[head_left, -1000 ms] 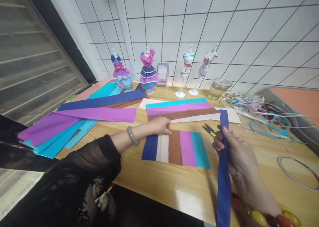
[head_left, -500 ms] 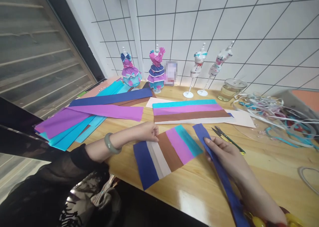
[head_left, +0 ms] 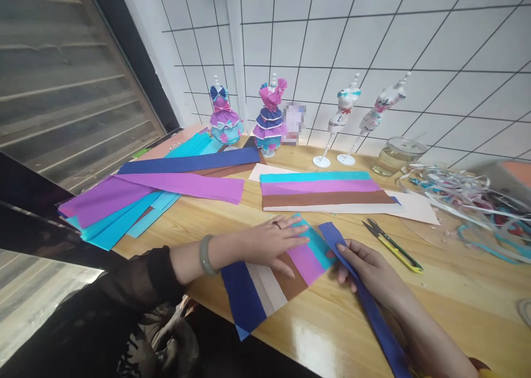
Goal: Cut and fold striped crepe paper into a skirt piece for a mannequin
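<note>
Striped sheet (head_left: 307, 263): under spread left hand (head_left: 267, 243), five colours already side by side. Just beyond the fingertips, blue strip (head_left: 375, 315), pinched in right hand (head_left: 373, 266), loose, unattached. Past left hand, second sheet (head_left: 323, 199), likewise striped.

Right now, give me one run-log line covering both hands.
left hand: spread over striped sheet | right hand: holding blue strip | scissors: on table

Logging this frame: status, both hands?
Left hand open on striped panel. Right hand gripping blue strip. Yellow-handled snips beside right hand.
</note>
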Demonstrator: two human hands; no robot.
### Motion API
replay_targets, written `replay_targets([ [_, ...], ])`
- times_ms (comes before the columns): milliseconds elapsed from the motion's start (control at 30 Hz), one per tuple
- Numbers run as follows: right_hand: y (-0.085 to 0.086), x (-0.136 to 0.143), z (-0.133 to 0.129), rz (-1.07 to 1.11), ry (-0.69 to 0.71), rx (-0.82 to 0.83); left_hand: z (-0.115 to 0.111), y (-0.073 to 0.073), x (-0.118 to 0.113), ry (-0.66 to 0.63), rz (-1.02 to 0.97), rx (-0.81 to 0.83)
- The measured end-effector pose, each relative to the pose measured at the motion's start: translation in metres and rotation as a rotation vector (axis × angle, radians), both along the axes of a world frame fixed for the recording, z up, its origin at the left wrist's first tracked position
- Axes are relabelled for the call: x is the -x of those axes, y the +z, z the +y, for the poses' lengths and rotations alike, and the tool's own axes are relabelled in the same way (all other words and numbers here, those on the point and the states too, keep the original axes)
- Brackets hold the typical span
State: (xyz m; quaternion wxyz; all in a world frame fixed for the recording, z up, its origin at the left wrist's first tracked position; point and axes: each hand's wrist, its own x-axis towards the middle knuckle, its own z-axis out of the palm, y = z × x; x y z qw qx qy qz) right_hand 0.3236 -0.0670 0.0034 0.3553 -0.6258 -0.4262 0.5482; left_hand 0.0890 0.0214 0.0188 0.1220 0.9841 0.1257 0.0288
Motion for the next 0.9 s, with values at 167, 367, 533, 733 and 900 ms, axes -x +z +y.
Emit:
replay_targets([
  [167,0.0,0.0,0.003,-0.013,-0.002,-0.012,-0.01,-0.016,0.0,0.07,0.051,0.054],
  [367,-0.001,-0.009,0.005,-0.058,0.002,-0.051,-0.043,-0.02,-0.004,0.219,0.011,0.031],
  [533,-0.002,-0.011,0.003,-0.106,0.009,-0.069,-0.067,-0.025,-0.01,0.28,-0.032,-0.036],
  [733,-0.005,-0.004,0.002,-0.115,0.056,-0.076,-0.041,-0.001,-0.012,0.265,-0.155,0.014],
  [900,-0.007,-0.004,0.003,-0.131,0.09,-0.114,0.011,0.014,-0.023,0.467,-0.248,0.43],
])
